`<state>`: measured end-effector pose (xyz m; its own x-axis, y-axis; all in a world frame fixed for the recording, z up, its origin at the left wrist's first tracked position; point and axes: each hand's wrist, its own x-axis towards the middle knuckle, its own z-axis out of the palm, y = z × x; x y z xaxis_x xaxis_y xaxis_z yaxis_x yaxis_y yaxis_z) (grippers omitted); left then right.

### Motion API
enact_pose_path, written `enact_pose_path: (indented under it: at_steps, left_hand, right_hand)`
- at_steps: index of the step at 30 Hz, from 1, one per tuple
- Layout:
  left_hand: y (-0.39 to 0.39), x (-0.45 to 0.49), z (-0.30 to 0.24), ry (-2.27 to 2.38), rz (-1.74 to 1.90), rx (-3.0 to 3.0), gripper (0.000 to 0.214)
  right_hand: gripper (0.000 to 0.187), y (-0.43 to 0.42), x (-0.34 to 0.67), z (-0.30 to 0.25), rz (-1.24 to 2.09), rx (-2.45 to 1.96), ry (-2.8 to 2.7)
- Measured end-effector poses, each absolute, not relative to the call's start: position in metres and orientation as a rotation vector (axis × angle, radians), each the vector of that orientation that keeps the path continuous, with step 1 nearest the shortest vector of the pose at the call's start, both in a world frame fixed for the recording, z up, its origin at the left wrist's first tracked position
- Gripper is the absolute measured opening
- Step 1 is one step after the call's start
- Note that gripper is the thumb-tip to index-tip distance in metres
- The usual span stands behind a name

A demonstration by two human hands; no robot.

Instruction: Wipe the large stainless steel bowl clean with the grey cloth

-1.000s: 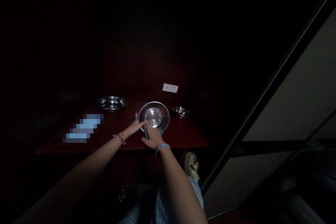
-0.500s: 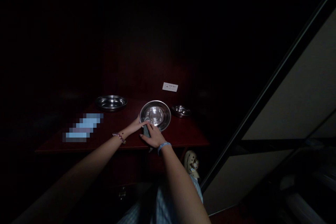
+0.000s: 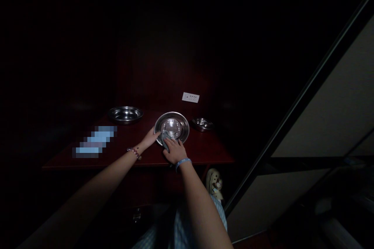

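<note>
A round metal bowl (image 3: 181, 124) is tilted toward me above the dark red table, its shiny inside showing. My left hand (image 3: 151, 137) grips its left rim, thumb over the edge and the other fingers hidden behind. Inside the lower part of the bowl, my right hand (image 3: 175, 151) presses a grey-green cloth (image 3: 165, 137) against the metal, its fingers over the cloth. A beaded bracelet circles the left wrist and a blue band the right one.
On the table (image 3: 131, 157), a wide metal dish (image 3: 126, 115) stands at the back left and smaller stacked metal bowls (image 3: 202, 124) at the right. A blurred blue patch (image 3: 96, 140) lies front left. A white socket plate (image 3: 191, 97) is on the wall. One clog (image 3: 214, 183) shows below the table edge.
My right hand has moved the cloth from the bowl's near rim farther into its inside. My left thumb has drawn back toward the left rim, and the hands are farther apart.
</note>
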<state>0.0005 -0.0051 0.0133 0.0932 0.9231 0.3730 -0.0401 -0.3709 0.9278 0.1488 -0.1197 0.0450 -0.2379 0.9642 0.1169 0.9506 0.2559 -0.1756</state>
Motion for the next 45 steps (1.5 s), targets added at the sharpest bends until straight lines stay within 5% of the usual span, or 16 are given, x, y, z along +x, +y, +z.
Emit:
enact_pose_path:
  at_steps: [8, 25, 32, 45]
  left_hand:
    - [-0.004, 0.000, 0.012, 0.932, 1.460, 1.421, 0.048]
    - [-0.001, 0.003, -0.007, 0.895, 1.242, 1.746, 0.084]
    - [-0.002, 0.002, 0.000, 0.838, 1.211, 1.715, 0.055]
    - [0.000, 0.002, 0.005, 0.948, 1.335, 1.539, 0.037]
  right_hand:
    - [0.055, -0.121, 0.150, 0.050, -0.119, -2.011, -2.240]
    - [0.059, -0.120, 0.143, 0.038, -0.170, -2.019, -2.162]
    - [0.061, -0.118, 0.140, 0.034, -0.088, -1.838, -2.253]
    - [0.052, -0.121, 0.144, 0.045, -0.042, -1.845, -2.266]
